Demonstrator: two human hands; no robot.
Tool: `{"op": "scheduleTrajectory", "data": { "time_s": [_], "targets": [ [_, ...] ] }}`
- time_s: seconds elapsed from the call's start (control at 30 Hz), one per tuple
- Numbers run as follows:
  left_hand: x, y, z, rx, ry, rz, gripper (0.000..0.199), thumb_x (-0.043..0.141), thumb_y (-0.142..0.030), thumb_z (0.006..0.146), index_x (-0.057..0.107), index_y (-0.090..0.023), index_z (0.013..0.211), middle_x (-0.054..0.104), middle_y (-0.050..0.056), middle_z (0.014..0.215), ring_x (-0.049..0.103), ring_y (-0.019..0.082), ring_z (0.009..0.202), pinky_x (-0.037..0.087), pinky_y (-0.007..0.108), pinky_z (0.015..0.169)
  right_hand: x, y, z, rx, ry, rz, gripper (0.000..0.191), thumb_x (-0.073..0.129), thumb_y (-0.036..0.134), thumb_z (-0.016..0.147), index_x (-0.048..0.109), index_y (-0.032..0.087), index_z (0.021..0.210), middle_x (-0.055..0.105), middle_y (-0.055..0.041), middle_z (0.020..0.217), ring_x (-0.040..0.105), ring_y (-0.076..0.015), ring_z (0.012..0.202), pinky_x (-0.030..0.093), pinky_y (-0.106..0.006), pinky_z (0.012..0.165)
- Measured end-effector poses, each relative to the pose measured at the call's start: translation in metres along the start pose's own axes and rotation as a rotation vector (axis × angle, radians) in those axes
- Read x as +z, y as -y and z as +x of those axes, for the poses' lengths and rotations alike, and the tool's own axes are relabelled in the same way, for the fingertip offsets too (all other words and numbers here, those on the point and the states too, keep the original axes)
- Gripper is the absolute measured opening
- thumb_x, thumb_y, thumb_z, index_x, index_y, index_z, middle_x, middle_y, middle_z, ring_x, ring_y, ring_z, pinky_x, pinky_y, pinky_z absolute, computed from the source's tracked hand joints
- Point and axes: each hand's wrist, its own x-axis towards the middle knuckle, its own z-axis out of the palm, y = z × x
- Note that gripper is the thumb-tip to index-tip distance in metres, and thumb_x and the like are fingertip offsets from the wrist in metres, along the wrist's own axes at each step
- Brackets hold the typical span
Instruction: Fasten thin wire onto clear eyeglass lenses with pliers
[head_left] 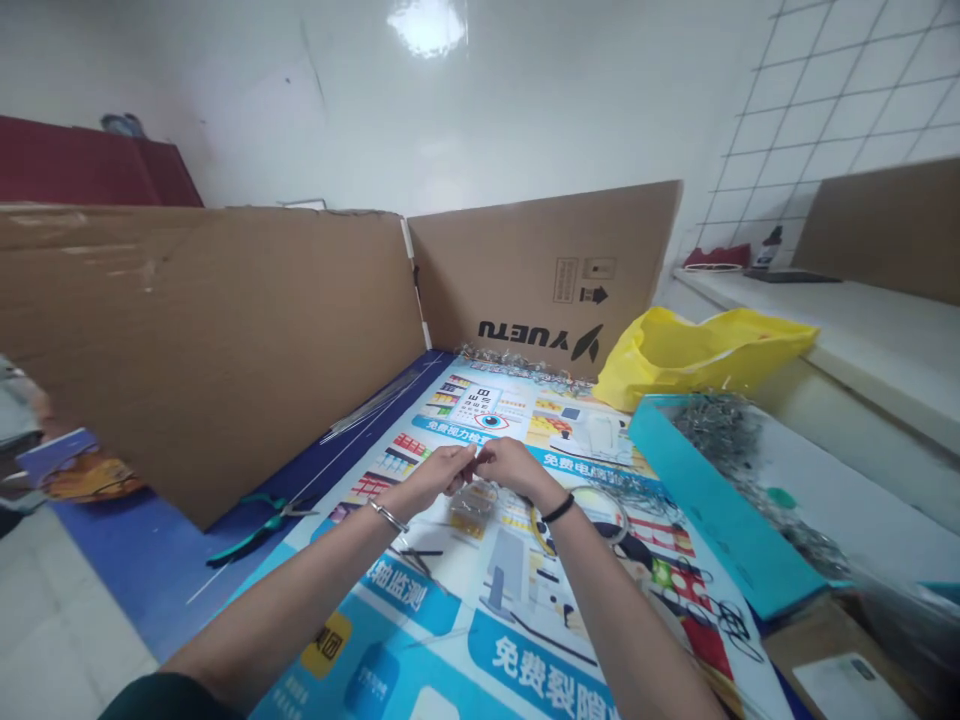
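My left hand [448, 468] and my right hand [511, 466] meet above the printed poster sheet [442, 690], fingertips pinched close together. What they hold, if anything, is too small to make out. Just below them is a clear, shiny, see-through object [474, 500], blurred and hard to name. Left of its lower edge, a small dark-tipped tool [416, 555] lies on the sheet. Beside my right wrist are a clear ring [606, 512] and dark thin wire loops [731, 620]. Pliers with teal handles [255, 530] rest on the blue table [135, 560] to the left.
Cardboard panels [225, 330] wall off the left and back. To the right stand a turquoise box [720, 530] with a heap of tangled silvery wire pieces [716, 430] and a yellow plastic bag [675, 350]. More silvery pieces [525, 365] line the back edge.
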Motion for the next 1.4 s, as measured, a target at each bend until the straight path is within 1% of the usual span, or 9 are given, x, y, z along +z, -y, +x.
{"op": "scheduleTrajectory", "data": {
  "time_s": [0.17, 0.3, 0.43, 0.5, 0.6, 0.87, 1.13, 1.27, 1.4],
  "targets": [
    [-0.011, 0.004, -0.022, 0.001, -0.114, -0.040, 0.040, 0.054, -0.055, 0.075, 0.054, -0.015, 0.082, 0.053, -0.002, 0.069, 0.044, 0.006, 0.052, 0.031, 0.019, 0.046, 0.015, -0.006, 0.000, 0.082, 0.096, 0.038, 0.032, 0.052, 0.035, 0.087, 0.054, 0.017, 0.113, 0.056, -0.0068, 0.114, 0.057, -0.0180, 0.094, 0.049, -0.037, 0.078],
    [-0.022, 0.009, -0.042, -0.046, -0.144, -0.030, 0.038, 0.059, -0.052, 0.071, 0.054, -0.016, 0.080, 0.058, 0.000, 0.074, 0.049, 0.008, 0.052, 0.032, 0.019, 0.043, 0.027, -0.010, 0.001, 0.109, 0.111, 0.083, 0.032, 0.052, 0.034, 0.087, 0.053, 0.017, 0.115, 0.055, -0.0072, 0.115, 0.057, -0.0183, 0.095, 0.049, -0.038, 0.079],
    [-0.033, 0.017, -0.048, -0.076, -0.174, 0.041, 0.028, 0.060, -0.042, 0.069, 0.053, -0.016, 0.074, 0.052, -0.004, 0.057, 0.045, 0.008, 0.044, 0.029, 0.019, 0.040, 0.038, -0.013, 0.004, 0.109, 0.032, 0.150, 0.025, 0.052, 0.033, 0.087, 0.057, 0.016, 0.105, 0.060, -0.0049, 0.101, 0.059, -0.0147, 0.083, 0.050, -0.033, 0.072],
    [-0.039, 0.023, -0.045, -0.065, -0.183, 0.075, 0.022, 0.059, -0.037, 0.068, 0.051, -0.016, 0.071, 0.047, -0.006, 0.050, 0.041, 0.007, 0.040, 0.027, 0.019, 0.040, 0.044, -0.015, 0.005, 0.113, -0.035, 0.192, 0.013, 0.054, 0.021, 0.081, 0.059, 0.016, 0.091, 0.063, -0.0009, 0.079, 0.058, -0.0123, 0.067, 0.047, -0.026, 0.061],
    [-0.051, 0.034, -0.033, -0.029, -0.180, 0.114, 0.015, 0.057, -0.030, 0.068, 0.049, -0.017, 0.068, 0.043, -0.008, 0.049, 0.036, 0.007, 0.039, 0.026, 0.020, 0.040, 0.053, -0.015, 0.005, 0.130, -0.123, 0.250, 0.021, 0.050, 0.011, 0.068, 0.056, 0.019, 0.087, 0.059, 0.0045, 0.061, 0.054, -0.0104, 0.052, 0.041, -0.021, 0.052],
    [-0.068, 0.050, 0.004, 0.132, -0.054, 0.155, 0.002, 0.052, -0.017, 0.067, 0.054, -0.017, 0.068, 0.053, -0.003, 0.063, 0.048, 0.011, 0.061, 0.036, 0.022, 0.058, 0.063, -0.007, -0.003, 0.265, -0.277, 0.350, 0.024, 0.043, 0.016, 0.062, 0.053, 0.021, 0.083, 0.060, 0.0044, 0.060, 0.053, -0.0114, 0.049, 0.040, -0.022, 0.048],
    [-0.064, 0.062, 0.023, 0.113, 0.132, 0.169, 0.017, 0.042, -0.029, 0.080, 0.055, -0.018, 0.076, 0.055, -0.003, 0.057, 0.051, 0.012, 0.049, 0.037, 0.021, 0.045, 0.063, -0.009, -0.039, 0.390, -0.448, 0.381, 0.019, 0.050, 0.027, 0.065, 0.059, 0.020, 0.081, 0.057, 0.0024, 0.060, 0.052, -0.0120, 0.053, 0.041, -0.024, 0.052],
    [-0.072, 0.064, 0.038, 0.142, 0.075, 0.229, 0.016, 0.044, -0.029, 0.080, 0.055, -0.019, 0.075, 0.058, -0.003, 0.058, 0.052, 0.012, 0.049, 0.040, 0.022, 0.049, 0.061, -0.013, -0.047, 0.429, -0.474, 0.421, 0.021, 0.049, 0.029, 0.066, 0.057, 0.019, 0.082, 0.059, 0.0006, 0.064, 0.050, -0.0107, 0.051, 0.039, -0.023, 0.048],
    [-0.084, 0.062, 0.044, 0.235, -0.048, 0.279, 0.012, 0.049, -0.025, 0.079, 0.058, -0.020, 0.084, 0.063, 0.002, 0.082, 0.058, 0.017, 0.078, 0.044, 0.029, 0.073, 0.064, -0.021, -0.047, 0.446, -0.487, 0.414, 0.022, 0.048, 0.029, 0.068, 0.056, 0.019, 0.085, 0.058, 0.0013, 0.063, 0.048, -0.0100, 0.049, 0.037, -0.022, 0.046]
  ]
}}
